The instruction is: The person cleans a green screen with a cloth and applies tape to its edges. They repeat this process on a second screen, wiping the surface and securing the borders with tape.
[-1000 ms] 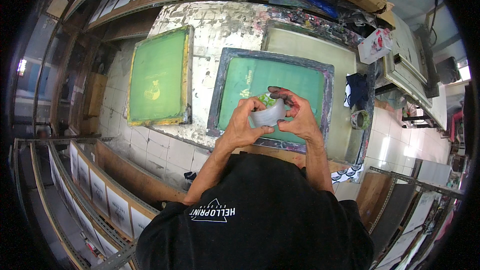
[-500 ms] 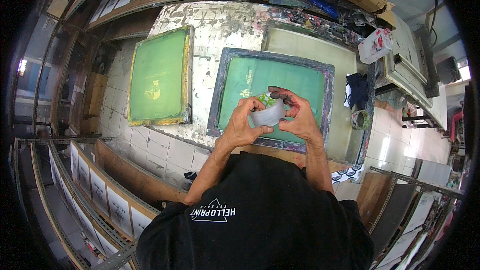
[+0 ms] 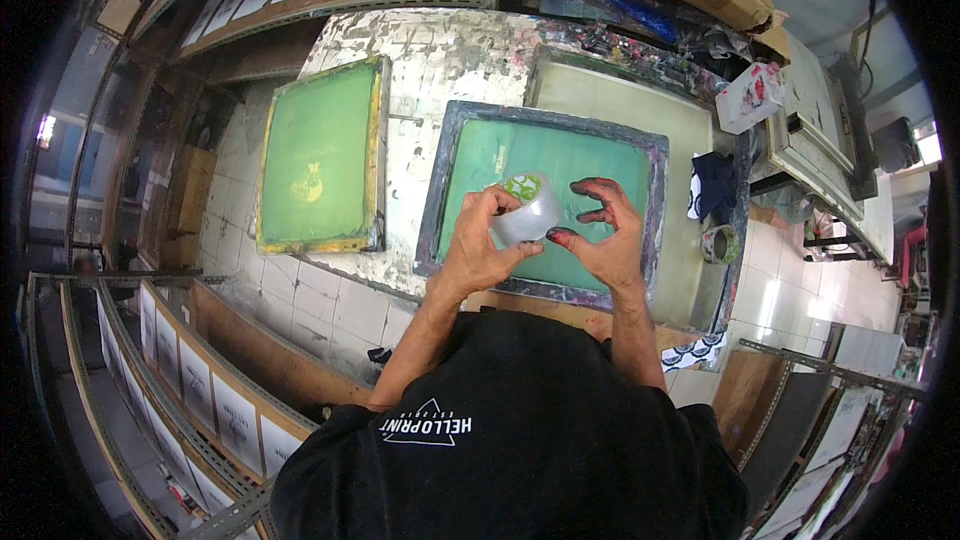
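Note:
My left hand (image 3: 480,243) grips a wide roll of clear packing tape (image 3: 530,220) by its left side, with a green and white pattern inside its core. Just right of the roll, my right hand (image 3: 604,232) has its fingers spread in a curve; red and dark ink stains the fingertips. Thumb and roll lie close together on that side, and I cannot tell whether they touch. Both hands are above a green screen-printing frame (image 3: 652,210) with a dark, ink-stained border, which lies on the table.
A second green screen with a yellowish frame (image 3: 320,160) leans at the table's left. Under the dark frame lies a larger pale screen (image 3: 690,140). Another tape roll (image 3: 720,244) and a dark cloth (image 3: 712,182) sit at the right edge. Shelf racks (image 3: 240,365) stand at lower left.
My right hand has let go of the tape roll and moved slightly right, its fingers opening. The roll has tilted a little in my left hand, which stays in place.

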`<state>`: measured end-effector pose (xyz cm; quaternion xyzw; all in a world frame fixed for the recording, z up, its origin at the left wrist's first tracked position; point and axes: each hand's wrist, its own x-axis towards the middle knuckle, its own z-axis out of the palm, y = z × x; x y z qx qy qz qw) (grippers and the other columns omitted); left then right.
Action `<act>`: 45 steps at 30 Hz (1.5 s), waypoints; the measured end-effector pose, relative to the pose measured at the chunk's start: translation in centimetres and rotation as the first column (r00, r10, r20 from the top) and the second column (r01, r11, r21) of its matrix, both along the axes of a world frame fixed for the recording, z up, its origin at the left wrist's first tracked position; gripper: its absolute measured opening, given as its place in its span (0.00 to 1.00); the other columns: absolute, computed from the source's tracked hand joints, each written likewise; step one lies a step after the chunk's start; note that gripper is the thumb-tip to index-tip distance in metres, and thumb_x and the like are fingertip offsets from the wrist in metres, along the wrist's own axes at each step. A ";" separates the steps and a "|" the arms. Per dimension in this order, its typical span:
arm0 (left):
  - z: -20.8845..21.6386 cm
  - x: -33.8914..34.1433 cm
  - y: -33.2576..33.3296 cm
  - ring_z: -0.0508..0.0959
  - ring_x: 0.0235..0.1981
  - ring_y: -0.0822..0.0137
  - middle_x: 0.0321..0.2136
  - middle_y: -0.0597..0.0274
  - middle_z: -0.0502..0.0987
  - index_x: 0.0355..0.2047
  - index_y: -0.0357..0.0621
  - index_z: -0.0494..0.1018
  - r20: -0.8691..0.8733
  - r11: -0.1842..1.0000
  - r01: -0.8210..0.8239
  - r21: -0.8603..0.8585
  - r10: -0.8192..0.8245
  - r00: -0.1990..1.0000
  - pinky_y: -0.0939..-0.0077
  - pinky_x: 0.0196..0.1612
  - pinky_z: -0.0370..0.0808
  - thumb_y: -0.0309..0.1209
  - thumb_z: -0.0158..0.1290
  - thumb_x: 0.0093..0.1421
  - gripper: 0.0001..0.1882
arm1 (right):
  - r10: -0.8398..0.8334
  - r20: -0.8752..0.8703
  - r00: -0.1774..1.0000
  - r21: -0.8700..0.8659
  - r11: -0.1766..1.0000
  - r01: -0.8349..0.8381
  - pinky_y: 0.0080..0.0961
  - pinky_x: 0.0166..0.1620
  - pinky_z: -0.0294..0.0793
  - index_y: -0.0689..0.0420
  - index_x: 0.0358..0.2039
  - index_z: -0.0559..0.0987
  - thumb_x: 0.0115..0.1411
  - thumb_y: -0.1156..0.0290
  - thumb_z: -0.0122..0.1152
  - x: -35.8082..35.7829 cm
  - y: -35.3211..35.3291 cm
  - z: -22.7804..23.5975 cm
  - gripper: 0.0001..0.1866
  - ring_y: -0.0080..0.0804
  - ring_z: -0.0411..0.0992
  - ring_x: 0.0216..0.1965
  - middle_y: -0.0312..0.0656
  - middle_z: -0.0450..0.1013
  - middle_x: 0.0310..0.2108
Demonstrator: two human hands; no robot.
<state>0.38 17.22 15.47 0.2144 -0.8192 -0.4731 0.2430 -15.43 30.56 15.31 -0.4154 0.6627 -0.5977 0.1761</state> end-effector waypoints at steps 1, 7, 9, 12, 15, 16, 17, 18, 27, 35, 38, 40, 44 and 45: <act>0.1 0.0 -0.1 0.71 0.44 0.61 0.39 0.57 0.72 0.39 0.41 0.68 0.019 0.999 -0.014 -0.051 0.015 1.000 0.68 0.47 0.68 0.28 0.72 0.39 0.29 | -0.014 -0.020 1.000 0.015 1.000 0.014 0.23 0.38 0.78 0.58 0.48 0.77 0.40 0.77 0.76 -0.1 0.0 0.0 0.30 0.29 0.74 0.45 0.45 0.74 0.48; 1.1 -0.4 0.0 0.70 0.41 0.57 0.41 0.53 0.73 0.39 0.41 0.70 0.010 0.987 -0.058 -0.151 0.060 0.998 0.64 0.44 0.68 0.31 0.73 0.37 0.30 | -0.056 -0.112 0.992 0.028 0.998 0.060 0.20 0.29 0.75 0.60 0.32 0.84 0.43 0.76 0.74 0.8 -0.5 0.2 0.12 0.27 0.77 0.28 0.43 0.79 0.30; 0.9 -0.4 -0.1 0.70 0.41 0.56 0.40 0.53 0.73 0.39 0.41 0.70 -0.012 0.970 -0.078 -0.228 0.078 0.997 0.64 0.43 0.68 0.32 0.73 0.37 0.30 | -0.070 -0.083 0.994 0.000 0.998 0.070 0.20 0.28 0.75 0.60 0.32 0.84 0.45 0.77 0.72 1.2 -0.9 0.0 0.11 0.27 0.77 0.26 0.43 0.79 0.29; 1.4 -0.8 -0.3 0.69 0.38 0.54 0.36 0.55 0.74 0.39 0.41 0.70 -0.042 0.954 -0.073 -0.291 0.064 0.997 0.62 0.42 0.65 0.31 0.72 0.39 0.28 | -0.056 -0.129 0.990 -0.009 0.998 0.056 0.18 0.27 0.75 0.63 0.33 0.83 0.46 0.79 0.70 1.2 -1.1 -0.5 0.11 0.26 0.77 0.27 0.43 0.78 0.29; 1.7 -1.0 -0.5 0.70 0.36 0.53 0.33 0.56 0.74 0.38 0.41 0.70 -0.076 0.943 -0.070 -0.326 0.048 0.996 0.61 0.42 0.62 0.31 0.70 0.40 0.26 | -0.058 -0.165 0.985 -0.025 0.998 0.055 0.18 0.27 0.75 0.65 0.31 0.82 0.46 0.81 0.69 1.1 -1.6 -0.5 0.10 0.25 0.77 0.27 0.43 0.78 0.28; 1.8 -1.0 -0.6 0.70 0.35 0.53 0.33 0.56 0.74 0.38 0.41 0.70 -0.088 0.938 -0.072 -0.338 0.045 0.995 0.61 0.42 0.62 0.31 0.70 0.40 0.26 | -0.065 -0.168 0.984 -0.034 0.998 0.060 0.18 0.27 0.75 0.65 0.30 0.81 0.45 0.81 0.69 1.1 -1.7 -0.4 0.09 0.25 0.77 0.27 0.43 0.78 0.28; 1.9 -1.1 -0.6 0.70 0.35 0.53 0.32 0.56 0.74 0.38 0.41 0.70 -0.094 0.939 -0.072 -0.336 0.043 0.995 0.61 0.42 0.62 0.31 0.70 0.41 0.25 | -0.062 -0.198 0.978 -0.038 0.998 0.056 0.18 0.27 0.75 0.65 0.29 0.80 0.45 0.81 0.68 1.0 -1.8 -0.3 0.08 0.25 0.77 0.26 0.43 0.77 0.27; 1.9 -1.1 -0.7 0.70 0.34 0.53 0.32 0.56 0.74 0.38 0.41 0.70 -0.099 0.940 -0.072 -0.333 0.040 0.994 0.61 0.43 0.61 0.31 0.69 0.41 0.25 | -0.060 -0.228 0.972 -0.041 0.998 0.052 0.19 0.27 0.74 0.65 0.28 0.79 0.45 0.81 0.68 1.0 -1.9 0.0 0.08 0.25 0.76 0.25 0.43 0.77 0.26; 1.8 -0.9 -0.6 0.70 0.38 0.54 0.35 0.55 0.75 0.38 0.41 0.70 -0.080 0.951 -0.086 -0.297 0.065 0.995 0.62 0.42 0.66 0.31 0.71 0.39 0.27 | 0.005 -0.323 0.946 0.096 0.995 0.028 0.25 0.25 0.73 0.62 0.31 0.72 0.47 0.79 0.64 0.9 -2.2 -0.7 0.11 0.30 0.75 0.23 0.44 0.73 0.25; 1.7 0.5 -1.9 0.70 0.41 0.57 0.39 0.54 0.73 0.39 0.40 0.69 -0.020 0.961 -0.187 -0.205 0.187 0.982 0.65 0.45 0.69 0.30 0.73 0.37 0.30 | -0.079 0.116 0.990 -0.080 0.993 0.089 0.20 0.31 0.78 0.64 0.39 0.80 0.52 0.81 0.66 -1.6 -0.8 0.5 0.11 0.26 0.77 0.32 0.42 0.76 0.31; 1.8 0.3 -1.8 0.70 0.41 0.56 0.38 0.54 0.74 0.39 0.40 0.70 -0.022 0.951 -0.181 -0.249 0.182 0.983 0.64 0.44 0.68 0.30 0.73 0.37 0.30 | -0.047 0.025 0.999 -0.100 0.994 0.049 0.19 0.32 0.77 0.62 0.39 0.83 0.50 0.79 0.70 -0.1 -1.4 1.5 0.14 0.27 0.77 0.32 0.43 0.77 0.33; 1.7 -0.1 -1.5 0.70 0.39 0.56 0.38 0.55 0.76 0.39 0.41 0.71 -0.086 0.949 -0.183 -0.258 0.166 0.982 0.63 0.42 0.68 0.31 0.72 0.37 0.29 | 0.005 0.030 1.000 -0.058 0.998 -0.003 0.19 0.34 0.76 0.62 0.38 0.83 0.49 0.81 0.70 0.7 -1.7 1.1 0.14 0.26 0.77 0.34 0.43 0.77 0.36; 2.0 -0.4 -0.9 0.70 0.40 0.56 0.38 0.54 0.76 0.39 0.41 0.71 -0.107 0.962 -0.160 -0.220 0.139 0.984 0.63 0.43 0.69 0.31 0.73 0.37 0.29 | -0.021 -0.158 0.987 -0.068 0.998 0.010 0.20 0.31 0.76 0.62 0.37 0.83 0.47 0.81 0.70 1.5 -2.1 0.8 0.14 0.27 0.77 0.30 0.43 0.78 0.32; 2.0 -0.3 -0.9 0.71 0.40 0.56 0.38 0.54 0.76 0.39 0.41 0.71 -0.110 0.964 -0.159 -0.214 0.138 0.984 0.63 0.43 0.69 0.31 0.73 0.37 0.29 | -0.034 -0.223 0.974 -0.079 0.997 0.017 0.20 0.31 0.76 0.61 0.37 0.84 0.47 0.81 0.70 1.4 -2.1 0.7 0.14 0.28 0.77 0.29 0.43 0.78 0.31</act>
